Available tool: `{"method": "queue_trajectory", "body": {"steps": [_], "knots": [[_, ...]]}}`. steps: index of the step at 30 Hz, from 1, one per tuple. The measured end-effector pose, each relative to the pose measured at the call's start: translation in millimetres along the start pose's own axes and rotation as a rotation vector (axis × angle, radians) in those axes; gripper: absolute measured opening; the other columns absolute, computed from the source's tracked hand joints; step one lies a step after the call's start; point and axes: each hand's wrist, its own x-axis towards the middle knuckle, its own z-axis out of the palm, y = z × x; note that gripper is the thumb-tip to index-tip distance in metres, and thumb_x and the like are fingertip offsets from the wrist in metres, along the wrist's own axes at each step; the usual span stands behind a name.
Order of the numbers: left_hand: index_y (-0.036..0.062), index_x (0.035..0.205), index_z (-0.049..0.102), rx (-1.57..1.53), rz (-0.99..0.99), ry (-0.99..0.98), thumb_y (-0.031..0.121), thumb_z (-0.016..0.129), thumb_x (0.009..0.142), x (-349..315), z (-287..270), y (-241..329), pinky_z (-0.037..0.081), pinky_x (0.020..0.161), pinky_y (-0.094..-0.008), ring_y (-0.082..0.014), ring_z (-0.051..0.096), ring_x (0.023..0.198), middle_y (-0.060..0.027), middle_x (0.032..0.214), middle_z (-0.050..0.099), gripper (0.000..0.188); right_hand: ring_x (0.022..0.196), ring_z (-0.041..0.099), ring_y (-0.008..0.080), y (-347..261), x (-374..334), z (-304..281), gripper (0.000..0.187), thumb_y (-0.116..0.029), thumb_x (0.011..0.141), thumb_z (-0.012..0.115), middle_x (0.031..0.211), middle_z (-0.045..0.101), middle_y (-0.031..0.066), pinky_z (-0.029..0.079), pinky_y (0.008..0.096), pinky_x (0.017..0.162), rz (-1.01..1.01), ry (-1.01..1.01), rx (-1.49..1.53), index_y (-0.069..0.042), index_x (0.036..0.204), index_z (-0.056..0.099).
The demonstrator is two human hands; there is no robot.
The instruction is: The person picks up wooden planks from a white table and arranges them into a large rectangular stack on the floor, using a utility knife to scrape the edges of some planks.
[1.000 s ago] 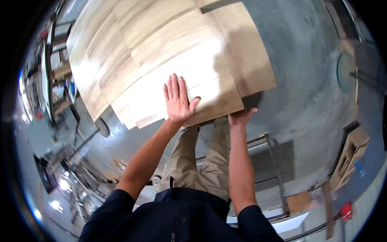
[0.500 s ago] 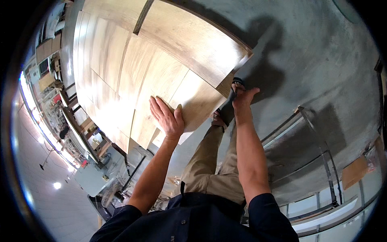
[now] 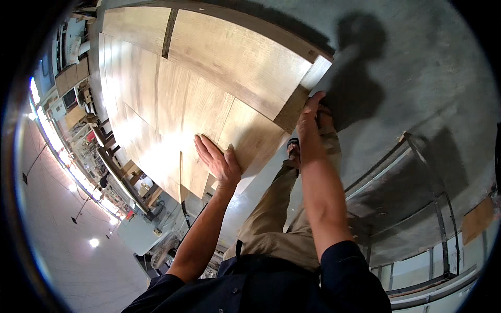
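Several pale wood-grain planks point(image 3: 203, 99) lie side by side as a broad, raised surface ahead of me and to my left. My left hand point(image 3: 222, 166) rests flat on the near planks, its fingers stretched out and nothing held in it. At the right end of the surface, my right hand point(image 3: 310, 110) is up against the edge beside a darker end face point(image 3: 292, 110). Most of its fingers are hidden, so its grip does not show. A wide plank point(image 3: 235, 57) sits on the far side, with a dark slot point(image 3: 169, 32) at its left end.
A dark metal frame point(image 3: 438, 203) stands on the grey floor point(image 3: 412, 94) to my right, and a brown sheet point(image 3: 477, 220) is beyond it. Cluttered shelves and benches point(image 3: 112, 167) line the left. My sandalled feet point(image 3: 294, 148) are close to the planks' right end.
My right hand has moved forward from beside the near corner to the planks' end edge. My left hand stays flat on the planks. One foot has stepped forward, and the view has shifted slightly.
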Motion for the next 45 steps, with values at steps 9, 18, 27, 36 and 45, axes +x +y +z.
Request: {"method": "queue_trajectory", "body": {"steps": [9,18,27,36,45], "knots": [[-0.0115,0.139,0.019,-0.018,0.026,0.023,0.044,0.038,0.09,-5.1,2.9,-6.5,0.01,0.11,-0.0526,-0.0474,0.014,0.134,-0.033,0.145,0.014,0.076,0.127,0.038,0.0274,44.9,-24.5,-45.9,0.086,-0.071,0.085,0.036,0.144,0.033,0.011,0.033,0.0342,0.104,-0.04,-0.246,-0.175,-0.007,0.143,0.027],[-0.0141,0.137,0.02,-0.012,-0.017,0.062,0.038,0.041,0.089,-2.7,8.9,-11.3,0.006,0.111,-0.0508,-0.0452,0.012,0.136,-0.034,0.144,0.015,0.074,0.116,0.048,0.0261,63.4,-57.7,-42.9,0.085,-0.072,0.086,0.029,0.132,0.048,0.0112,0.038,0.0359,0.099,-0.248,-0.174,-0.349,-0.003,0.134,0.04],[-0.0127,0.138,0.02,-0.044,-0.012,0.106,0.048,0.037,0.092,-3.1,8.8,-8.6,0.006,0.11,-0.0527,-0.0437,0.01,0.137,-0.0332,0.144,0.016,0.077,0.132,0.032,0.0288,56.3,-119.8,-31.5,0.095,-0.075,0.084,0.027,0.145,0.031,0.0156,0.029,0.0373,0.106,-0.275,-0.156,-0.497,-0.001,0.142,0.026],[-0.0074,0.138,0.026,-0.2,0.056,0.168,0.045,0.046,0.09,-13.4,-1.6,-32.2,0.012,0.109,-0.055,-0.0448,0.015,0.136,-0.0309,0.145,0.019,0.074,0.118,0.049,0.0265,13.5,-157.8,-280.3,0.06,-0.047,0.093,0.047,0.132,0.048,0.0162,0.035,0.0393,0.101,-0.495,-0.455,-0.531,-0.002,0.134,0.04],[0.0,0.127,0.046,-0.382,1.057,-0.344,0.018,0.063,0.078,-201.2,-41.7,-67.6,0.032,0.103,-0.0479,-0.0429,0.038,0.123,-0.0248,0.131,0.042,0.055,0.071,0.06,0.015,63.7,-255.0,-632.7,0.031,-0.031,0.088,0.059,0.087,0.065,0.0092,0.047,0.0261,0.056,-0.787,0.025,-0.399,-0.002,0.097,0.062]]}}
